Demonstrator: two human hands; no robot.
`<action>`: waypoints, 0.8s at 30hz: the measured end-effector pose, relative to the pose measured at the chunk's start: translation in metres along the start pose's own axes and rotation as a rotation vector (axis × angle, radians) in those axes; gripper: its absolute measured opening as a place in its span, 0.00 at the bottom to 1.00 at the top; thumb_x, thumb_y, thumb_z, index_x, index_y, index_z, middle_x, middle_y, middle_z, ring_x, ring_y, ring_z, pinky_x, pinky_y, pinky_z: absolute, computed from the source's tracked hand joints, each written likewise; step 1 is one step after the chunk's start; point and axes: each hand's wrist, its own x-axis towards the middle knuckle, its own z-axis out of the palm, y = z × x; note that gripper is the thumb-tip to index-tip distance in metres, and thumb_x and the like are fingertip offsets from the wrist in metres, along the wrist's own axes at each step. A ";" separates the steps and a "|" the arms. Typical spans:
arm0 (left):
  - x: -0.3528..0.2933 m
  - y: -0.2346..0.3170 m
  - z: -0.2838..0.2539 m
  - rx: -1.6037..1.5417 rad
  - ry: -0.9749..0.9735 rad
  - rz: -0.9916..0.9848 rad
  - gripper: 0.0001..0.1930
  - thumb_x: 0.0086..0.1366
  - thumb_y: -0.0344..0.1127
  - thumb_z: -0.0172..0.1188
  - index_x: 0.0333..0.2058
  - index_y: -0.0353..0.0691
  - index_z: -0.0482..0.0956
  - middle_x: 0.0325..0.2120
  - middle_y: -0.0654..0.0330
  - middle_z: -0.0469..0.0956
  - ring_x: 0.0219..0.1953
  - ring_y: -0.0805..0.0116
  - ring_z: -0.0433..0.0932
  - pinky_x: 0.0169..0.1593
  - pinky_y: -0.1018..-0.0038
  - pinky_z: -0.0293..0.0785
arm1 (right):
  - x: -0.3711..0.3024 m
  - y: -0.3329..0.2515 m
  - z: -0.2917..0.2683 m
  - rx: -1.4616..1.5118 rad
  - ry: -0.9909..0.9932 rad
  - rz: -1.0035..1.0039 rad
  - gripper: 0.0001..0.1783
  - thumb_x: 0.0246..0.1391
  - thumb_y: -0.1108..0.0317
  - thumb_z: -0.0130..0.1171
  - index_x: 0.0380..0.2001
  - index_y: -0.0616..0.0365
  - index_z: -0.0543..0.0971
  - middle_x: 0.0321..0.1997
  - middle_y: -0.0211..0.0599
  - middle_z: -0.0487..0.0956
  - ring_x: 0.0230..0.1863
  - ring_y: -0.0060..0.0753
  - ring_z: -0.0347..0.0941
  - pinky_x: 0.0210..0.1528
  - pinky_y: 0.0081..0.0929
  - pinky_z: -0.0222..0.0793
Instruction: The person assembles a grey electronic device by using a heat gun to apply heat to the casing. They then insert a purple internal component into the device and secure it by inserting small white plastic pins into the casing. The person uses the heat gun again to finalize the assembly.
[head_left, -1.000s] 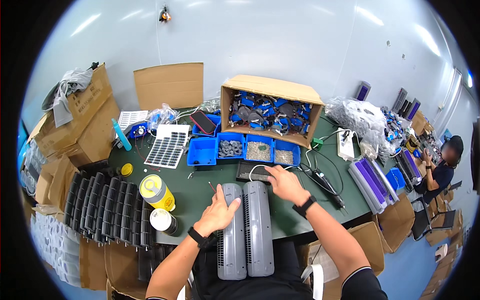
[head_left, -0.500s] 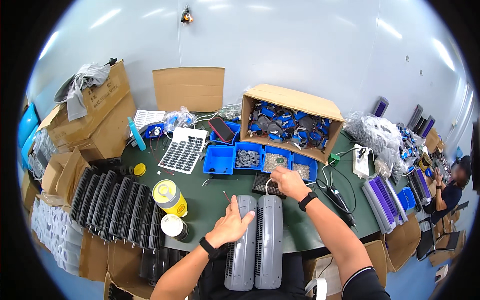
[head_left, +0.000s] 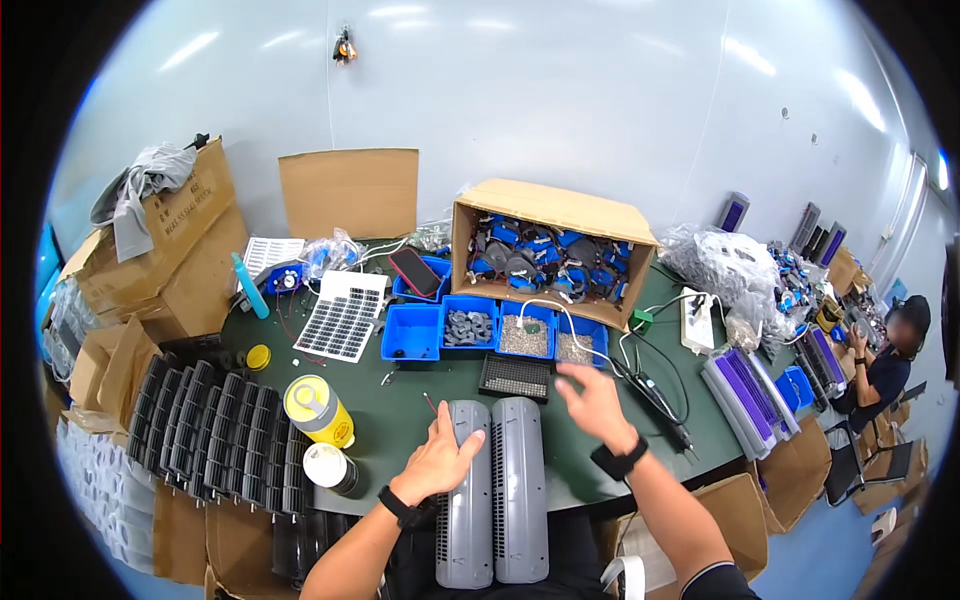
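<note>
The right hand (head_left: 598, 402) has left the position recorded half a second earlier, when its fingers were closed at the white cable (head_left: 548, 302) over the black grid tray (head_left: 515, 377). It is now nearer, above the table (head_left: 600, 480) to the right of the tray, with thumb and fingers apart. The cable has moved off the tray and arches farther away, across the two right-hand blue bins (head_left: 526, 353) of small pieces.

The left hand (head_left: 440, 458) is unchanged: laid on the far part of the left grey housing (head_left: 465, 530), thumb spread from the fingers, beside a thin red wire (head_left: 430, 403). The right grey housing (head_left: 520, 500) remains alongside it, both at the near table edge. The powered screwdriver (head_left: 655, 400) remains on the right.
</note>
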 end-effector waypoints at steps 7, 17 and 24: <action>0.000 -0.002 0.002 0.003 0.013 -0.001 0.54 0.74 0.66 0.47 0.77 0.27 0.35 0.74 0.29 0.51 0.73 0.32 0.62 0.73 0.52 0.62 | -0.112 0.064 -0.068 -0.620 -0.034 0.085 0.38 0.59 0.62 0.67 0.68 0.68 0.68 0.72 0.61 0.69 0.76 0.63 0.59 0.76 0.58 0.53; 0.003 -0.009 0.002 -0.038 0.065 0.066 0.52 0.73 0.64 0.50 0.78 0.38 0.34 0.73 0.29 0.56 0.69 0.27 0.66 0.72 0.49 0.64 | -0.109 0.131 -0.118 -0.610 -0.037 0.290 0.35 0.54 0.68 0.72 0.63 0.71 0.74 0.58 0.59 0.81 0.61 0.64 0.75 0.60 0.45 0.75; 0.003 0.008 -0.001 -0.119 0.016 0.024 0.52 0.72 0.61 0.54 0.77 0.32 0.39 0.70 0.27 0.59 0.72 0.33 0.64 0.74 0.50 0.60 | -0.094 0.039 -0.117 0.607 0.201 0.488 0.38 0.57 0.81 0.68 0.69 0.73 0.65 0.49 0.39 0.82 0.43 0.27 0.79 0.44 0.27 0.80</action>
